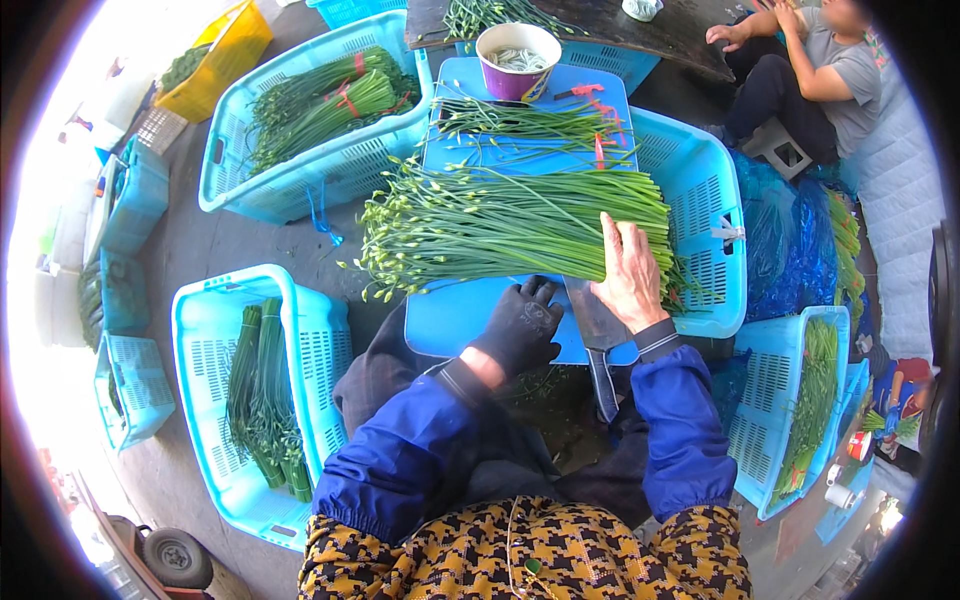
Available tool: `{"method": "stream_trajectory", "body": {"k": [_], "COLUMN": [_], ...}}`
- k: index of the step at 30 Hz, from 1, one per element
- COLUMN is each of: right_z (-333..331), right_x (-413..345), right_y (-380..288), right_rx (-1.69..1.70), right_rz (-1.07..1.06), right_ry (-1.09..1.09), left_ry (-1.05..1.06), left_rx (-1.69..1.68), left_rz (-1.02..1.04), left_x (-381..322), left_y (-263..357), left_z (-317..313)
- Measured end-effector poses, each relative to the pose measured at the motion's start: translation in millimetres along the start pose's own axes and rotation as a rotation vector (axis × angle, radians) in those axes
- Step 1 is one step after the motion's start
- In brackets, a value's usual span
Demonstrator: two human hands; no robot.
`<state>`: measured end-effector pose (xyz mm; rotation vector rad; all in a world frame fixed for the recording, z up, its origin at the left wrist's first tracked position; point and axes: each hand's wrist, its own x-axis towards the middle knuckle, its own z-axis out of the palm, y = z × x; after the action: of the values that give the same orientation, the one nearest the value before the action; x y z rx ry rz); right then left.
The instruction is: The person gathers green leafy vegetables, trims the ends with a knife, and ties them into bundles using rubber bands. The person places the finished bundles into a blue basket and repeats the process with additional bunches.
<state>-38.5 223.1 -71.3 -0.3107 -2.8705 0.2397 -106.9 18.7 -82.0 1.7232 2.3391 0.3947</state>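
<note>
A wide heap of budded garlic chives (495, 225) lies across the blue board (442, 322), buds to the left and cut ends to the right. My bare right hand (628, 262) rests on the stems near the cut ends, fingers spread. My left hand (521, 322), in a black glove, is at the heap's near edge; whether it grips any stems cannot be told. Between my hands a cleaver (596, 319) lies with its handle toward me. Behind the heap are a thinner layer of stems (517, 124), red ties (600, 146) and a paper tub (519, 64) holding pale bands.
Blue plastic crates with chives stand at upper left (319, 161), lower left (319, 360) and right (757, 420). Another crate (701, 195) adjoins the board's right side. A dark tabletop (600, 30) crosses the far side. A person (840, 82) sits at upper right; another is at far right.
</note>
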Motion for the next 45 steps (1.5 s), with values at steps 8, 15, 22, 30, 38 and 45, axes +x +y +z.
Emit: {"method": "stream_trajectory", "body": {"k": [8,15,22,30,38,45], "right_z": [-2,5,11,3,1,4], "right_x": [3,-9,-4,4,11,11], "right_y": [-4,-7,-1,-7,-1,2], "right_rx": [-0.082,-0.068,0.005,-0.076,-0.038,-0.042], "right_rz": [-0.077,-0.273,-0.197,-0.16,-0.209,-0.216], "right_ry": [0.004,0.278,0.145,0.052,0.101,0.117], "left_ry": [0.005,-0.052,0.0,-0.049,0.003,-0.02], "left_rx": [-0.014,-0.01,-0.015,-0.106,-0.479,-1.397], "left_rz": [0.003,-0.004,-0.001,-0.044,-0.118,-0.322], "left_x": [-1,-2,-2,1,3,12], "left_y": [0,4,3,2,8,9], "left_z": [-1,-6,-3,-7,-10,14]}}
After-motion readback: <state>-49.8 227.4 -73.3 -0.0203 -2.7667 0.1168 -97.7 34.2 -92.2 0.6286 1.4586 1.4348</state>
